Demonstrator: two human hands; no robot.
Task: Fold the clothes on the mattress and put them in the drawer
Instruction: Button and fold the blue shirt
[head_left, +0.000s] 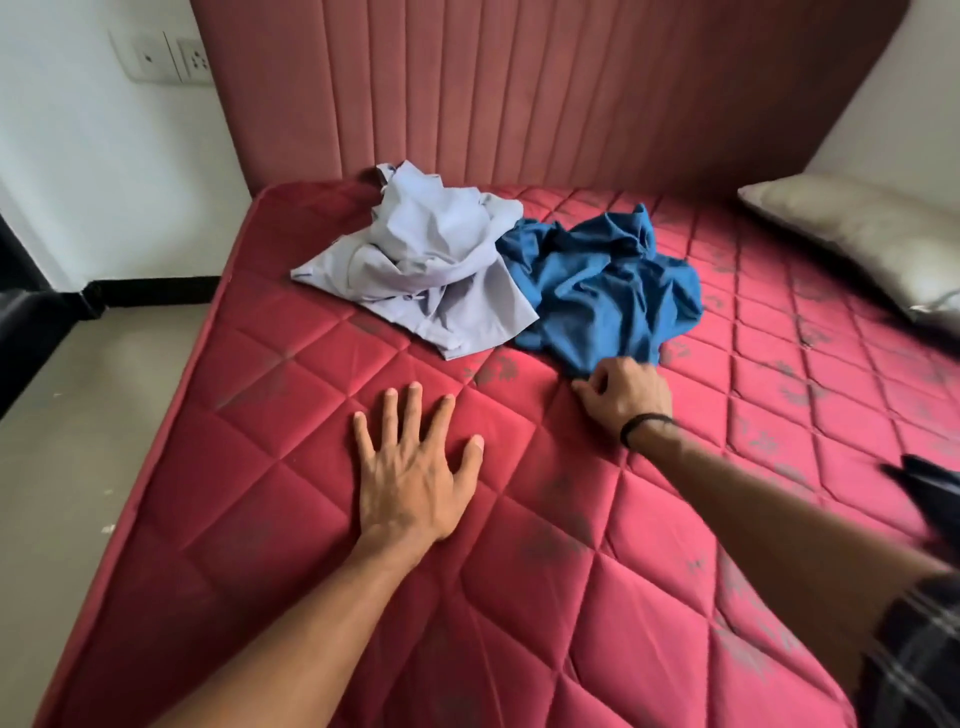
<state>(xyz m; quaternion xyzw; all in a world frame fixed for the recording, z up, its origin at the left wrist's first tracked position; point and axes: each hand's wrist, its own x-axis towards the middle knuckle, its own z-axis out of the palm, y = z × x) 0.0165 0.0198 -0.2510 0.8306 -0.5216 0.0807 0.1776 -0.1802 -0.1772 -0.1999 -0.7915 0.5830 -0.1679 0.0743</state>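
My left hand (415, 467) presses flat, fingers spread, on the red mattress (260, 493); my right hand (623, 392) pinches the crumpled blue garment (608, 291) beside the lilac shirt (431, 260)

One camera sits on the person's head, close above the mattress (519, 519), looking forward and down toward the headboard (519, 88).

You see a red diamond-quilted mattress (322, 519) with grey flower prints, a pale lavender shirt (426, 260), and a blue garment (608, 291) at its 3 o'clock.
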